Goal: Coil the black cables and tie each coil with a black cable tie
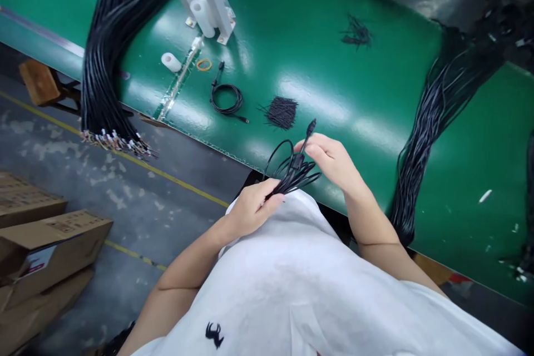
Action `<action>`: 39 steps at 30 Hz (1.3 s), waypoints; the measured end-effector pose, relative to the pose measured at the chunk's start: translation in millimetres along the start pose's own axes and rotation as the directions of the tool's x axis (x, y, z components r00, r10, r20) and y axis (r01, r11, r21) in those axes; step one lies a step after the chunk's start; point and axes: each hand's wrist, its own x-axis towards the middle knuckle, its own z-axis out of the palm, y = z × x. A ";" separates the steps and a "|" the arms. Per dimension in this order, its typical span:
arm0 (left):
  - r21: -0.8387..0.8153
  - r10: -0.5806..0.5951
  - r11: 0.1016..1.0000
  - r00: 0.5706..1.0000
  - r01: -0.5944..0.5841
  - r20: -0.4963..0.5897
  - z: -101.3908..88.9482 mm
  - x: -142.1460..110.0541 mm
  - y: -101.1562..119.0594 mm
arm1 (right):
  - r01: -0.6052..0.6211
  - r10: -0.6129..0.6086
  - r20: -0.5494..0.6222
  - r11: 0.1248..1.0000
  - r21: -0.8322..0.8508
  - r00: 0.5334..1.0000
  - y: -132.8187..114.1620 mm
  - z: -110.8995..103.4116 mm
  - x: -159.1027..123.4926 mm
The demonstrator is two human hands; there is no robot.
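Observation:
A black cable (297, 179) is gathered in loose loops just above the bench's front edge, in front of my white shirt. My left hand (251, 210) is closed around the bottom of the loops, thumb on top. With thumb and fingers, my right hand (332, 160) pinches the cable close to its connector end (311, 127), which points up and away. A small black block on the cable (297, 161) shows beside the right fingertips. Just beyond the hands lies a pile of short black ties (282, 112). Left of it rests a neatly coiled black cable (226, 101).
A thick cable bundle (102, 61) hangs over the green bench's (325, 83) front edge at left; another bundle (429, 128) lies at right. A white metal stand (214, 0), white roll (171, 62), orange ring (204, 64) and scattered ties (356, 32) are farther back. Cardboard boxes (58, 233) stand lower left.

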 end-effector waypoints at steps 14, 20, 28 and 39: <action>-0.414 -0.200 0.880 0.973 0.231 0.117 -16.6 -8.5 4.8 | -0.299 0.233 0.191 0.660 0.689 0.954 -3.4 25.6 15.7; -0.462 -0.204 0.863 0.977 0.206 0.055 -9.0 -0.4 -1.3 | -0.150 0.091 0.125 0.753 0.641 0.988 2.9 25.2 11.0; -0.301 -0.121 0.950 0.985 0.078 -0.126 -10.3 14.2 2.4 | 0.377 -0.385 -0.041 0.867 0.325 0.922 13.2 21.3 -8.8; -0.268 -0.138 0.962 0.938 0.051 -0.319 -13.5 9.9 3.7 | 0.683 -0.676 0.116 0.729 -0.039 0.728 15.6 18.1 -16.3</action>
